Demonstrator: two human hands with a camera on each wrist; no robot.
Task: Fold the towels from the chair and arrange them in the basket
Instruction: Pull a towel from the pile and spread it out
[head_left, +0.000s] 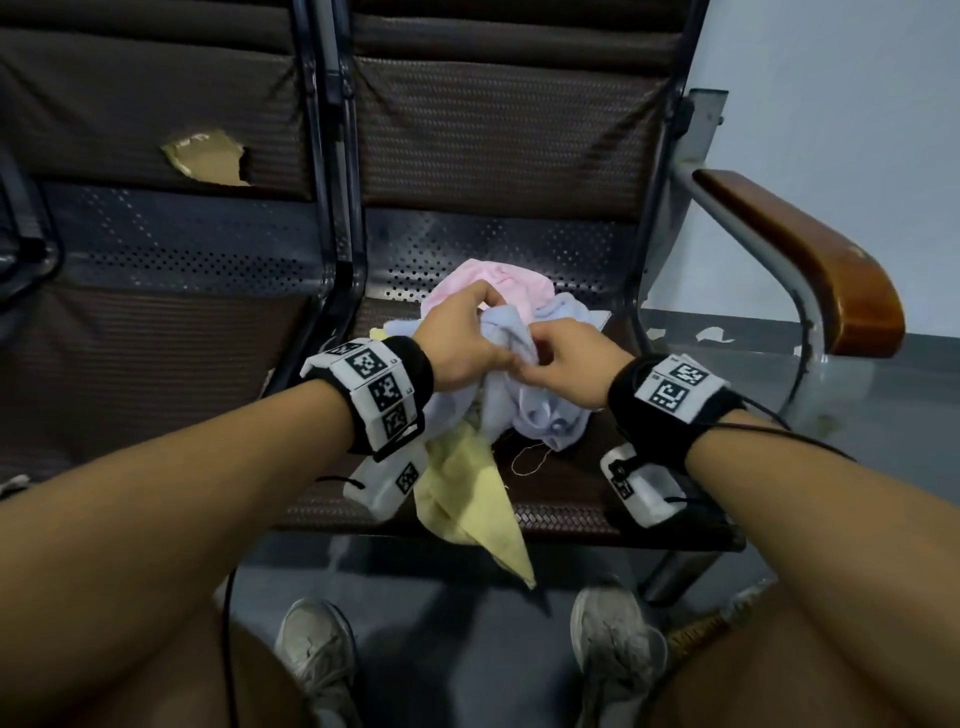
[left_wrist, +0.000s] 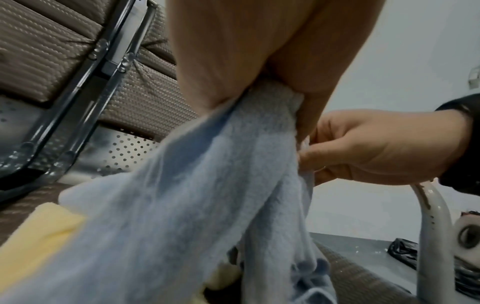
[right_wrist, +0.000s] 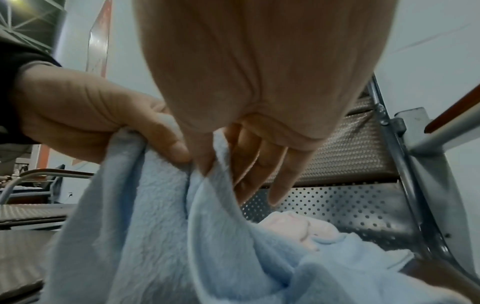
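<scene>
Dim waiting-room seating fills my view: a row of brown woven chairs (head_left: 498, 156) with perforated metal between seat and back, a wooden armrest (head_left: 810, 260) on the right, grey floor below. On the seat in front of me lies a loose heap of towels: a pink towel (head_left: 498, 280) at the back, a yellow towel (head_left: 467, 499) trailing over the front edge, and a blue towel (head_left: 540, 415) on top, which I have raised a little from the heap. My left hand (head_left: 462, 343) has its fingers (right_wrist: 166, 144) curled round a bunched fold of the blue cloth, and my right hand (head_left: 571, 364) pinches the edge just beside it with thumb and forefinger, the other fingers (right_wrist: 280, 174) hanging loosely extended. I judge this is the start of the first fold: sorting out one towel and hunting for its corners. Next I should run my hands apart along the edge until each holds a corner, lift the towel clear of the others so it hangs flat, then fold. No basket shows in any view, so I cannot tell where it stands.
</scene>
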